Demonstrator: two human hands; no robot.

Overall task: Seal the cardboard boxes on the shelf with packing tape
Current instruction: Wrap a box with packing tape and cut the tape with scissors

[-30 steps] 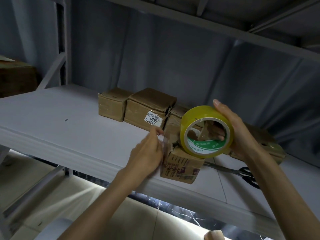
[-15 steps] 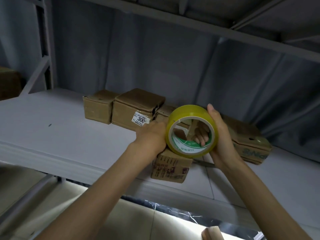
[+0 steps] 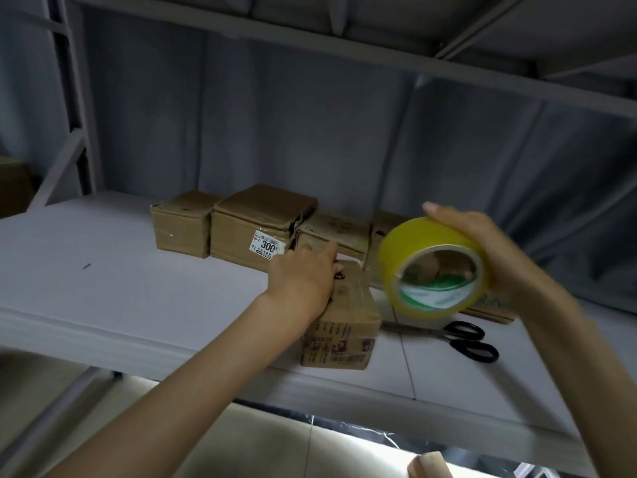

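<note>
A: Where are the hands?

B: The right hand is wrapped round a yellow roll of tape, fingers curled over its outer band, and holds it in the air above the shelf, to the right of the front box. The left hand lies on the top of that box at its left side. Its fingers are hidden behind the back of the hand, so I cannot tell whether they press flat or pinch a tape end.

A: Is tape running from the roll to the box?

B: I cannot make out a strip; clear tape would be hard to see here anyway.

A: What else is nearby?

B: Black-handled scissors lie on the shelf just right of the front box, under the roll. Behind stands a row of boxes: a small one, one with a white 300 label, and others partly hidden behind the hands.

A: How far along, would you say?

B: Early, I judge. The front box is in hand, with no strip visibly laid or cut. Whether the back boxes are sealed I cannot tell.
</note>
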